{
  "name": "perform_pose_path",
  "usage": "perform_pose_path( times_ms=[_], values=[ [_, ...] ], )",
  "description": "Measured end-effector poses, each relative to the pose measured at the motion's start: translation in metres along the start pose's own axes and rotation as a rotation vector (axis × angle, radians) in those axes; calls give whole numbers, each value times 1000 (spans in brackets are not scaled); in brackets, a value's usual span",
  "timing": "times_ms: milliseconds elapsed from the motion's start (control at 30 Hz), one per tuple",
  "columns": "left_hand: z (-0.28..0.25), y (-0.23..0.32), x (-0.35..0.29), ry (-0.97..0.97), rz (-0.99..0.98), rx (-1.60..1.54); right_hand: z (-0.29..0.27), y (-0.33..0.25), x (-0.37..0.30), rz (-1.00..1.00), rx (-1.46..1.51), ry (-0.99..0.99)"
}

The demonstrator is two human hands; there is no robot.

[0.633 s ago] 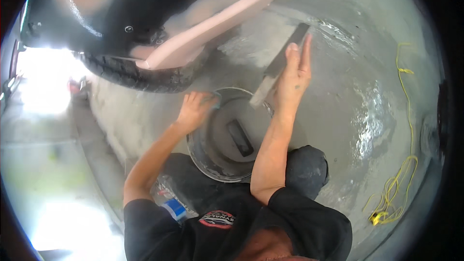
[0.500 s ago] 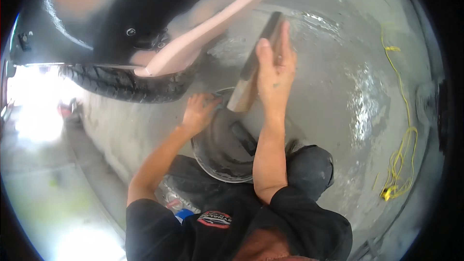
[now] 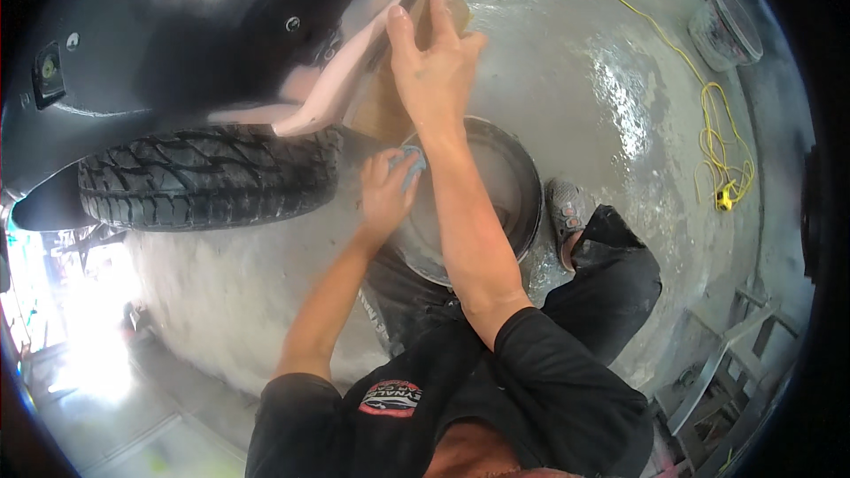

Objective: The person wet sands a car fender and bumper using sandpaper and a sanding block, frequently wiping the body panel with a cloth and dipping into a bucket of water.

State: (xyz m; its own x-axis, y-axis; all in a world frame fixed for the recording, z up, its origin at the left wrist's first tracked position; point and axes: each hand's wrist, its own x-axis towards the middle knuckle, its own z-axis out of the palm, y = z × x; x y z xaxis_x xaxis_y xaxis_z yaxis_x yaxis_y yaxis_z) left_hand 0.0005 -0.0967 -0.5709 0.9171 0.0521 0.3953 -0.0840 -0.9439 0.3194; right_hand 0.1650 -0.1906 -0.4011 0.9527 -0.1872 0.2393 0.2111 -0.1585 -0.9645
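Observation:
My right hand (image 3: 436,80) holds a long brown sanding block (image 3: 375,106), thumb and fingers stretched along it. The block lies along the pinkish, filler-coated edge of the dark car's wheel arch (image 3: 314,111), touching it or very close; my hand hides part of the contact. Lower and to the left, my left hand (image 3: 382,190) has its fingers closed on a small wet blue-grey cloth (image 3: 411,163). That hand is at the left rim of a round dark bucket (image 3: 535,195) with murky water in it. My right forearm crosses over the bucket.
A knobbly tyre (image 3: 208,179) sits under the car body on the left. Wet patches shine on the concrete floor (image 3: 620,97). At the right lie a yellow cord (image 3: 726,137) and a clear tub (image 3: 724,31); a metal frame (image 3: 726,363) stands at the lower right.
My right hand has brought the sanding block up and left to the panel edge. The blue-grey cloth now shows in my left hand. The whole view has shifted, showing more tyre.

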Motion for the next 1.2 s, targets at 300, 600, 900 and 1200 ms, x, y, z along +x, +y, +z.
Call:
perform_pose_path(
  times_ms=[300,600,900,1200],
  values=[
    [10,14,-6,-53,-67,-151,-1,-39,-101,-139,-159,-15],
    [25,-40,-21,3,25,-31,9,-55,-79,-48,-105,-11],
    [29,-47,-23,-243,-114,120,1,-55,-33,39,-48,19],
    [27,4,-8,-368,-95,-23,-16,-10,-10,119,-107,-15]
  ],
)
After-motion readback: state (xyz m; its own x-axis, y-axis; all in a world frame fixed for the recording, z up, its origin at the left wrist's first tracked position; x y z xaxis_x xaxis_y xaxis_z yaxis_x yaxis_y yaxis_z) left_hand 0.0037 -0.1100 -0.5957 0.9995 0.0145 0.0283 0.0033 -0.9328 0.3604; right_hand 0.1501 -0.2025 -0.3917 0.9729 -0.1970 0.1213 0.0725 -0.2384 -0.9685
